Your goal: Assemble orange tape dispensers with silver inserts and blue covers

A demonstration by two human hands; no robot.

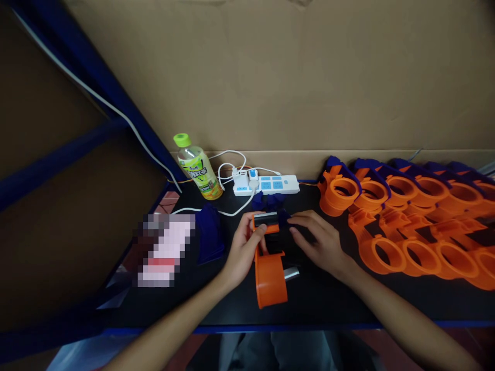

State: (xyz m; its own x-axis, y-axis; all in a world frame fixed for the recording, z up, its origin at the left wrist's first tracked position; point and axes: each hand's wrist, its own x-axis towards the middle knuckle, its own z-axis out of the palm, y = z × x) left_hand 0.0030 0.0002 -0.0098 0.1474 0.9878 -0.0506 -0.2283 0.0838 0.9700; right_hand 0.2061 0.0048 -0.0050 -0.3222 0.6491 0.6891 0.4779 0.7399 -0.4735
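Observation:
My left hand (243,252) grips an orange tape dispenser (271,281) by its upper end, with the thumb across the front. A serrated blade (265,215) and a black roller-like part show at that end; the round body hangs below. To the right of the blade, my right hand (319,241) pinches a small dark blue piece (284,217) between thumb and fingers. Its exact shape is hard to make out against the black table. A shiny metal piece (291,273) lies beside the dispenser's body.
Rows of orange tape dispensers (421,256) stand at the right, the back ones with dark blue parts. A white power strip (270,184) with cables and a drink bottle (199,172) stand at the back. Dark blue flat pieces (210,234) lie left, beside a pixelated area.

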